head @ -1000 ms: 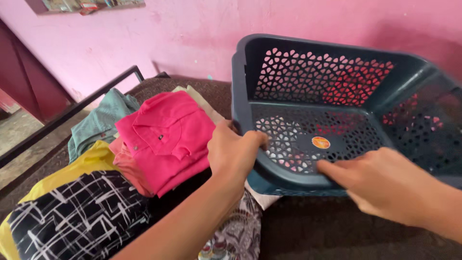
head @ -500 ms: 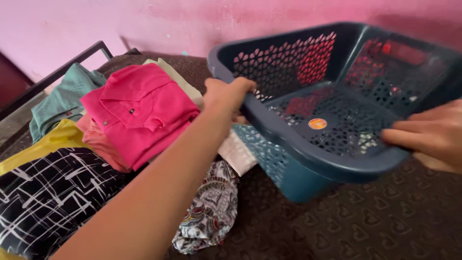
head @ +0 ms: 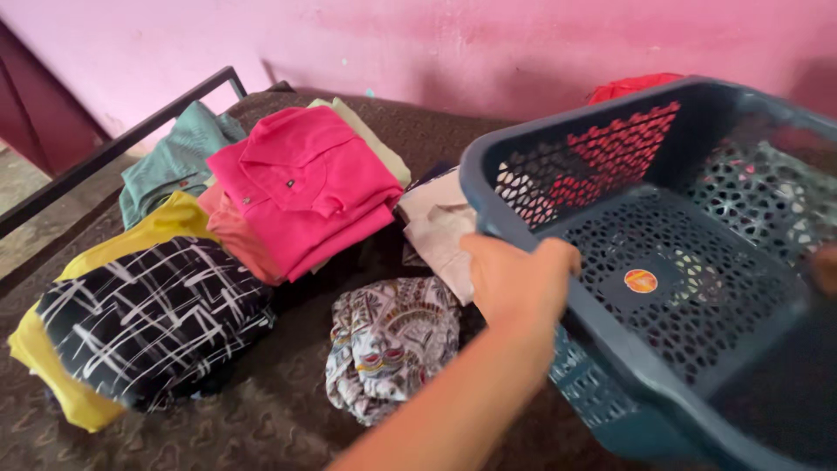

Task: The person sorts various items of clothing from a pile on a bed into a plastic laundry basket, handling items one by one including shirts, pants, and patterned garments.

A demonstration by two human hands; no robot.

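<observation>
- The left hand [head: 514, 283] is curled over the near-left rim of the blue basket [head: 697, 366], fingers hooked inside and thumb outside.
- The right hand [head: 824, 269] shows only as a blurred sliver at the right edge by the basket; whether it grips cannot be told.
- The basket sits tilted at the right of the bed [head: 288, 419], empty, its walls perforated.
- It looks like stiff, light plastic, likely best held by the thick rim.
- To the left lie folded clothes: a pink shirt [head: 305, 187], a black-and-white cloth [head: 148, 318] and a patterned bundle [head: 392, 344].
</observation>
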